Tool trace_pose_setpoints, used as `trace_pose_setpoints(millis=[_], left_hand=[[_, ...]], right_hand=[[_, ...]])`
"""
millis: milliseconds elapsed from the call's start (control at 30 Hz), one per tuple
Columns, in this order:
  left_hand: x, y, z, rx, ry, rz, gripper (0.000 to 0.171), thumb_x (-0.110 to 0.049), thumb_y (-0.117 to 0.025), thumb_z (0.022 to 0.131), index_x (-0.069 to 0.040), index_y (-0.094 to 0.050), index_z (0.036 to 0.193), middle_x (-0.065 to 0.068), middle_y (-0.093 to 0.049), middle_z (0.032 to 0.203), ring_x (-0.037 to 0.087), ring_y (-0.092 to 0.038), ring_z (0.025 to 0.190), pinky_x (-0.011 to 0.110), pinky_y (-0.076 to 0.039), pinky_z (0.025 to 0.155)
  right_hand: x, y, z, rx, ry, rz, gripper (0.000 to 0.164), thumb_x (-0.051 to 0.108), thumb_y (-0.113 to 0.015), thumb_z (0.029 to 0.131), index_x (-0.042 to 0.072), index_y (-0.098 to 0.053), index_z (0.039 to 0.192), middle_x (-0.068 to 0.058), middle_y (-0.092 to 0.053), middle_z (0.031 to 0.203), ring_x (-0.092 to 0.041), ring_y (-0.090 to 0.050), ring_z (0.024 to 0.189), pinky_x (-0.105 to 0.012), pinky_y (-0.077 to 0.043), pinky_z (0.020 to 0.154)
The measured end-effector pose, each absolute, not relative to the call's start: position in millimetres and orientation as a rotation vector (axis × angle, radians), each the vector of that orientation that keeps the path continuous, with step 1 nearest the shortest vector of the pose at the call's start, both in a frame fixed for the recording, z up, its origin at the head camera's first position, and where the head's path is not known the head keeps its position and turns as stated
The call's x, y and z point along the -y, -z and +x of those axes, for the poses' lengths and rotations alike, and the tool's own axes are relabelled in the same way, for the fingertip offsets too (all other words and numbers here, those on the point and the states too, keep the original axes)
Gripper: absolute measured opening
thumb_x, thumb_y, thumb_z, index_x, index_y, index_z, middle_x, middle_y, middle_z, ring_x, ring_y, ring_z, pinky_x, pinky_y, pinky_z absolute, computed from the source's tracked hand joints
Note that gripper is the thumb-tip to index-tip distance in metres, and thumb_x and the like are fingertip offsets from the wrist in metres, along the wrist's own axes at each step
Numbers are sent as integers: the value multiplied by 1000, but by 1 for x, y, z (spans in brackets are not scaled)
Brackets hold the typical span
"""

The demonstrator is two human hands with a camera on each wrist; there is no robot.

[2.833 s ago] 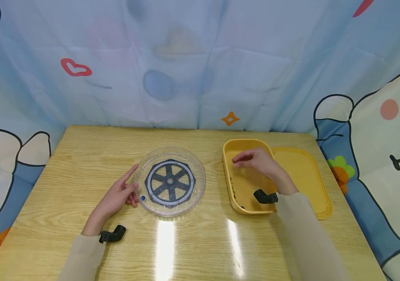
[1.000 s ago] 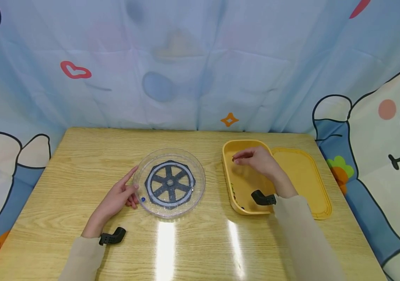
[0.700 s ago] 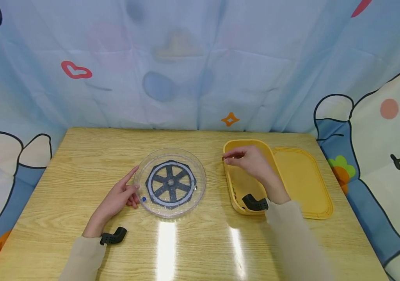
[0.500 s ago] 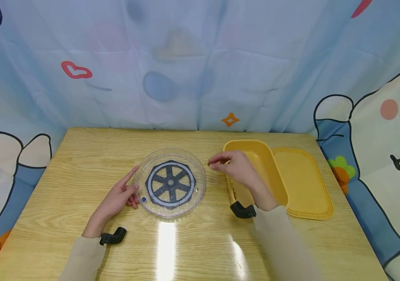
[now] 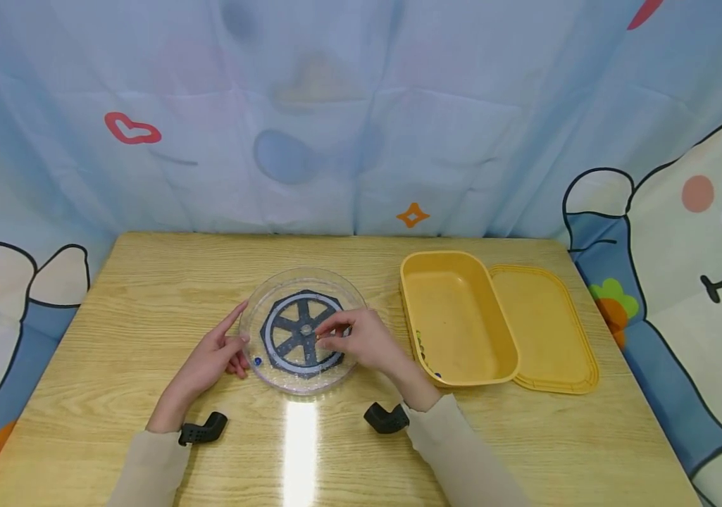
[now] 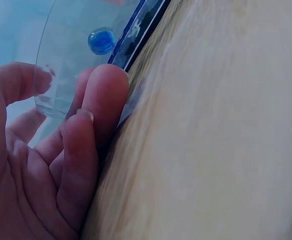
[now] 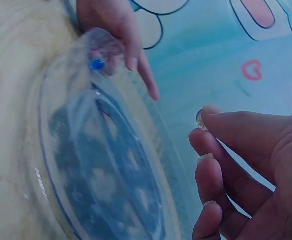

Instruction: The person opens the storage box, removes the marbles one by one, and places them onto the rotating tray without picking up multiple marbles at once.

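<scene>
A round clear dish (image 5: 310, 278) stands on the table, with a dark six-spoked wheel shape (image 5: 284, 343) at its middle. Inside its left wall lies a blue marble (image 5: 258, 361), which the left wrist view shows as a swirled blue marble (image 6: 102, 41). My left hand (image 5: 211, 359) holds the dish at its left rim, index finger stretched along the outside and lower fingers bent near its base. Over the dish's right half, my right hand (image 5: 363, 340) pinches a small marble (image 7: 199, 119) between thumb and index fingertip. That marble looks clear with an amber tint.
To the right is a yellow tub (image 5: 462, 317) with several small marbles (image 5: 422, 345) along its left wall. A flat yellow lid (image 5: 551, 331) lies beside the tub. The wooden table (image 5: 177, 274) ends at a patterned curtain (image 5: 361, 176) behind.
My right hand picked a small marble out of the yellow tub and carried it left, over the rim, to above the dish. The left hand has stayed at the dish's left rim.
</scene>
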State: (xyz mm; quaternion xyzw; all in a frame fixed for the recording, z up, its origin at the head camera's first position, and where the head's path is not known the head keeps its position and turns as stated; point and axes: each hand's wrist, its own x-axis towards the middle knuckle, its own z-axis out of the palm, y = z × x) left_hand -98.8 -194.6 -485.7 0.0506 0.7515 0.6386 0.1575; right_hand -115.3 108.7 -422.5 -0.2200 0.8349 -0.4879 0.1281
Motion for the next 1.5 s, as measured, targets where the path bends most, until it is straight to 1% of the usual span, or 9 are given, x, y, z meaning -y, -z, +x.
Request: trace_pose_setpoints(millis=[100,367,567,733,1000,1133,1300,1433,1500], left_hand=[[195,486,-99,-2150,-1831,145,62,-15,-50,106,-28,-23,160,19,-63,72,28,-65,57,38,-59,57],[196,488,-100,-2150,-1841,172,62,-14,-49,106,-27,-22,160,20,-63,71,27,-64,56,37,-59,56],[196,488,-100,-2152,-1841,163,62,-14,-49,106,-27,-22,160,20,-63,71,26,-64,56,36,-59,56],[196,488,-100,-2158,-1835,164,62,-14,-50,106,-26,-22,160,20,-64,71,27,-65,56,36,-58,56],[196,487,-100,-2148,-1840,164,62,-14,-49,106,-27,-22,160,20,-63,71,27,-64,56,37,-59,56],[195,487,-100,-2146,-1844,165,62,-14,-49,106,-27,-22,160,20,-63,71,27,-64,56,38,-59,56],[195,488,-100,-2145,-1840,167,62,-15,-50,106,-28,-22,160,20,-63,72,27,-65,57,37,-59,57],[195,487,-99,-2150,-1834,159,62,-16,-50,106,-28,-22,160,20,-64,72,28,-65,57,37,-59,56],[195,488,-99,-2149,-1832,155,62,-16,-50,106,-28,-22,160,20,-64,72,28,-65,57,37,-59,56]], right_hand=[[-103,424,-113,-2402,1416,-649,15,11,-77,89,5,-77,102,4,-69,86,-19,-59,74,-25,-46,57],[-100,426,-113,-2414,1377,-656,15,12,-77,88,6,-77,103,5,-70,87,-17,-59,75,-26,-48,59],[-105,423,-116,-2445,1378,-666,17,13,-78,88,6,-77,103,4,-72,90,-15,-60,76,-25,-47,59],[-116,413,-121,-2468,1406,-637,15,11,-78,88,5,-77,102,3,-71,92,-15,-59,77,-26,-46,58],[-150,395,-135,-2596,1361,-480,11,13,-78,88,13,-79,98,3,-73,94,-18,-59,81,-30,-49,63],[-174,388,-143,-2646,1343,-442,11,13,-77,88,12,-79,100,0,-73,99,-20,-60,83,-32,-51,66],[-206,389,-154,-2685,1320,-408,13,15,-77,89,11,-79,102,-2,-73,99,-21,-61,86,-32,-53,70],[-228,397,-164,-2642,1359,-370,18,13,-76,90,4,-77,105,-7,-73,99,-24,-63,89,-39,-55,75],[-238,401,-169,-2610,1375,-349,20,11,-75,90,1,-76,107,-10,-73,101,-25,-64,91,-39,-56,78]])
